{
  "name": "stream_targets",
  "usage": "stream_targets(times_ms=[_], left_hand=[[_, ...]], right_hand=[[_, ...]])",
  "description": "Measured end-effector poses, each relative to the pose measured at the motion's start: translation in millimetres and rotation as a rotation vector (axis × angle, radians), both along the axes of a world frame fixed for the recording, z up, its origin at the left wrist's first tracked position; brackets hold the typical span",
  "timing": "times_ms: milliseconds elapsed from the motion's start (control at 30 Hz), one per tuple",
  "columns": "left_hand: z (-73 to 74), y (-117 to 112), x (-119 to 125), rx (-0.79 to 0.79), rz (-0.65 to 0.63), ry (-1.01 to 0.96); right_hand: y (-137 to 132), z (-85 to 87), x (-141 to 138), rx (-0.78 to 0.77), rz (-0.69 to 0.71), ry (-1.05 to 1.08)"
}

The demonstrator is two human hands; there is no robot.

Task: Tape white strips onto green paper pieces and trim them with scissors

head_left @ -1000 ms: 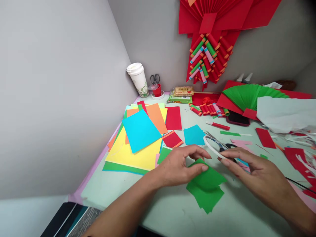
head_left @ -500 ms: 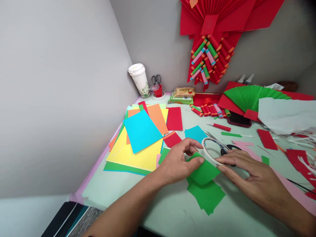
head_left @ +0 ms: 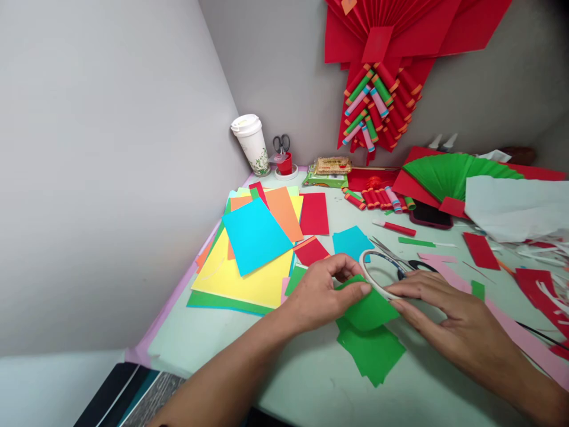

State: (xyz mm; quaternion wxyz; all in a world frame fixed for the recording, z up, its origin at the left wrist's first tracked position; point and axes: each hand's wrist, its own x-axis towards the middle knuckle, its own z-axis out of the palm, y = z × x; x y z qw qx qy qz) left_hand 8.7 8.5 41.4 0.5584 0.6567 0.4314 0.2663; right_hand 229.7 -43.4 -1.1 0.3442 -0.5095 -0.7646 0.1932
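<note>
My left hand [head_left: 320, 293] pinches the near corner of a green paper square [head_left: 368, 309], lifting it off several more green squares [head_left: 372, 352] stacked on the pale table [head_left: 311, 379]. My right hand [head_left: 448, 311] holds a white tape roll [head_left: 377, 276] by its rim, its fingertips pressing the roll's edge against the green square's right side. Black-handled scissors [head_left: 402, 265] lie just behind the roll.
A fan of coloured paper sheets [head_left: 251, 249] lies to the left, with red pieces [head_left: 313, 213] and a blue piece [head_left: 352, 241] beside it. Farther back stand a paper cup [head_left: 252, 144], rolled paper tubes [head_left: 377, 197], a green pleated fan [head_left: 448, 172] and a phone [head_left: 430, 216]. Red scraps litter the right.
The right hand brought the tape roll left and down onto the green square. The left hand raised the square's corner slightly and curled its fingers over it.
</note>
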Motion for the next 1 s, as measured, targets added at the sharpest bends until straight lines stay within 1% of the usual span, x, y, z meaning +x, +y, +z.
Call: stream_targets(times_ms=[100,200,367,467,600,733,833,933,1000], left_hand=[[0.7,0.0,-0.4,-0.073,-0.004,-0.021],[3.1,-0.1,-2.0,-0.185,-0.033,-0.090],[7.3,1.6,-7.0,-0.362,-0.041,-0.168],[8.0,3.9,-10.0,-0.420,-0.048,-0.206],[8.4,6.4,-12.8,-0.410,-0.089,-0.263],[8.6,7.1,-15.0,-0.405,-0.106,-0.269],[6.7,6.6,-15.4,-0.386,-0.123,-0.287],[2.7,6.6,-13.5,-0.315,-0.089,-0.263],[0.1,7.3,-11.2,-0.240,-0.013,-0.240]], right_hand=[[-1.1,-0.4,1.5,-0.023,0.018,-0.013],[-0.7,-0.1,2.5,-0.069,0.022,-0.021],[0.7,2.0,9.2,-0.194,-0.005,-0.022],[-0.3,5.0,16.8,-0.272,0.011,0.016],[-2.6,11.5,20.4,-0.378,0.066,0.044],[-4.1,16.2,13.4,-0.485,0.084,0.039],[-3.7,15.1,7.4,-0.551,0.100,0.051],[-1.9,11.4,5.1,-0.593,0.116,0.054],[-0.2,8.9,6.3,-0.560,0.057,0.045]])
